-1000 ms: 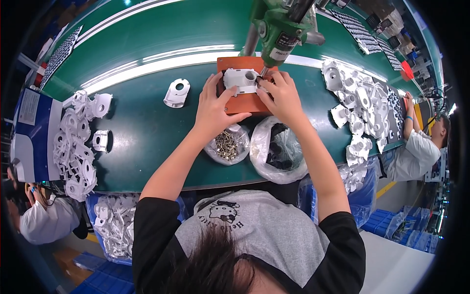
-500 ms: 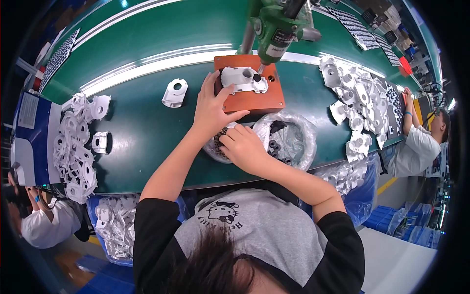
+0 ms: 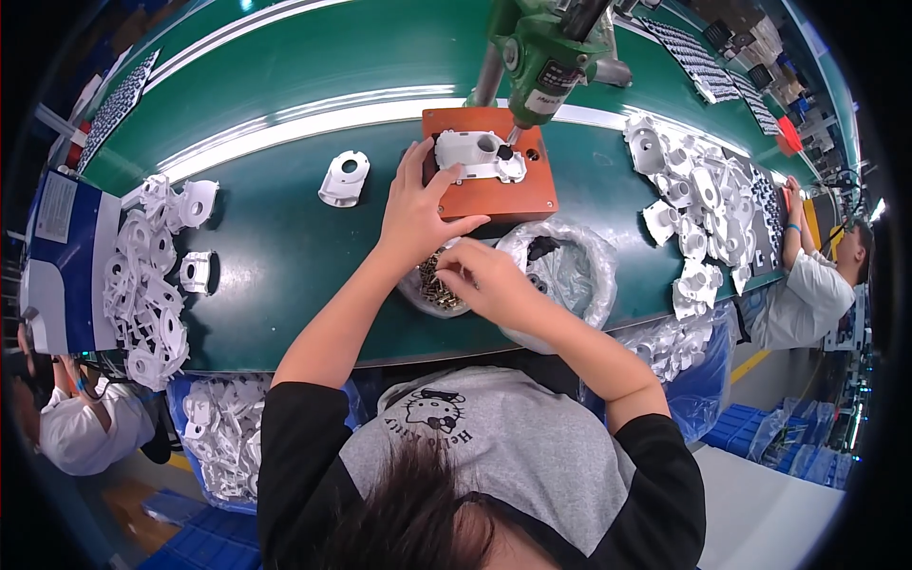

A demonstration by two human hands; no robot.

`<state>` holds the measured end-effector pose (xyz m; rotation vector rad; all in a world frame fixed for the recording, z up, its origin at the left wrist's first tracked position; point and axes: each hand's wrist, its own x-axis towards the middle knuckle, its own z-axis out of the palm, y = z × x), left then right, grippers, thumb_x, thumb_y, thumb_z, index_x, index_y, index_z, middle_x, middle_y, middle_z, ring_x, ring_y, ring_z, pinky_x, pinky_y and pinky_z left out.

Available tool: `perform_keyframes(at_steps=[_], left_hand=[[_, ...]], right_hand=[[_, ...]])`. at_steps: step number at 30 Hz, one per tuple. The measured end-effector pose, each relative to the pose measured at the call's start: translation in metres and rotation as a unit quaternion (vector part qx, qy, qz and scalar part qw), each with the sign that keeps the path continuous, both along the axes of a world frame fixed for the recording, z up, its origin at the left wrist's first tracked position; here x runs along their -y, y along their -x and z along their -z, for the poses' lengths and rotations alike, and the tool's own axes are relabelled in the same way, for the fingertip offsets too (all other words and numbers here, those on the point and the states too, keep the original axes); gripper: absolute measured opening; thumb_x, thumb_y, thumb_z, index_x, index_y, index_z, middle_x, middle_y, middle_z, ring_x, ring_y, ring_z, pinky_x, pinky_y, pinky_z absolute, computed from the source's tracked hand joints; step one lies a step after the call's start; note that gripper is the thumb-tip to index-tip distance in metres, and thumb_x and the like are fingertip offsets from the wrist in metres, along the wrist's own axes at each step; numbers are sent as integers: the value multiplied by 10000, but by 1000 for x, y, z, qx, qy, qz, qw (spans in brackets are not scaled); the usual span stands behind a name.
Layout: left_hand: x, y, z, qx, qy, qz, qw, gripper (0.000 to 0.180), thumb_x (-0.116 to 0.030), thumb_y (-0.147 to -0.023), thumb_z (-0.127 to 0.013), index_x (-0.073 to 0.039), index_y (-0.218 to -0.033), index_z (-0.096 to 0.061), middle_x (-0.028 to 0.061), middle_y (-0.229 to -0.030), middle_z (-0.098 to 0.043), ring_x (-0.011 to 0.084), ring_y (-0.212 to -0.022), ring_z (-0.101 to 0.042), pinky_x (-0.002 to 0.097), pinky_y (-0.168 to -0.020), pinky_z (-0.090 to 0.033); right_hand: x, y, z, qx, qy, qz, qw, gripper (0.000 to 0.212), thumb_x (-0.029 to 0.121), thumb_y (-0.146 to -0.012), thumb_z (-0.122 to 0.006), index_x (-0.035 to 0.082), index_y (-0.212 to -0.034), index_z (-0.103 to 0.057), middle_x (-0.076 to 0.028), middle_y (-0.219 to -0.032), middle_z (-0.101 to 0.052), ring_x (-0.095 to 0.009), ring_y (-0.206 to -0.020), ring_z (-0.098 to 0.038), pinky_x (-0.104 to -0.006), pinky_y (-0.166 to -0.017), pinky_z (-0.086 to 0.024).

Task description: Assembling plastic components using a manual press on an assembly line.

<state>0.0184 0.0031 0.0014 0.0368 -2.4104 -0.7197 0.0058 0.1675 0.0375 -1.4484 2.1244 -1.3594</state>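
A white plastic housing [image 3: 465,152] with a black piece at its right side lies on an orange fixture block [image 3: 494,200]. My left hand [image 3: 416,204] rests at the left edge of block and housing, fingers stretched apart, forefinger touching the housing, thumb pointing right. Just in front, my right hand [image 3: 480,275] is above a bowl of small brass-coloured screws [image 3: 439,290], its fingertips pinched together. Whatever lies between those fingertips is too small to make out. The tip of a green tool head [image 3: 546,85] stands over the housing's right end.
A plastic-lined tub [image 3: 598,275] with black parts is by my right forearm. A single white part [image 3: 344,179] lies left of the block. Piles of white parts [image 3: 142,275] flank both sides. A co-worker [image 3: 812,294] is at the right, another [image 3: 95,427] at the left.
My right hand has drawn slightly up and right over the screw bowl, uncovering more screws, and its fingers have pinched together. My left hand keeps its place at the housing.
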Motion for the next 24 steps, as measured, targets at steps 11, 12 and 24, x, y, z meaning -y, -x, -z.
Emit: perform_keyframes(at_steps=[11,12,24], left_hand=[[0,-1,-2,11,-9,0,1000,654,-446,-631,-808,-89,-1139,-602,210,-1399,-333,426,-1303,-325,501,-1043,-339],[0,-2,-4,14,3,-3,1000,656,-417,-626,-821,-91,-1149,-597,211,-1407,-321,408,-1294,-343,478,-1039,-354],[0,-2,-4,21,6,-7,1000,659,-396,-628,-830,-99,-1164,-589,199,-1419,-305,381,-1289,-358,455,-1036,-369]], right_hand=[[-36,95,-18,41,71,199,976,126,6,-853,-607,-36,-972,-615,-22,-893,-632,-74,-795,-570,-220,-711,-473],[-34,102,-17,81,63,236,966,138,20,-838,-618,-38,-962,-624,-33,-872,-644,-84,-781,-562,-229,-737,-464],[6,132,-9,87,35,235,968,132,71,-807,-655,-33,-881,-618,-45,-795,-641,-89,-721,-559,-240,-693,-462]])
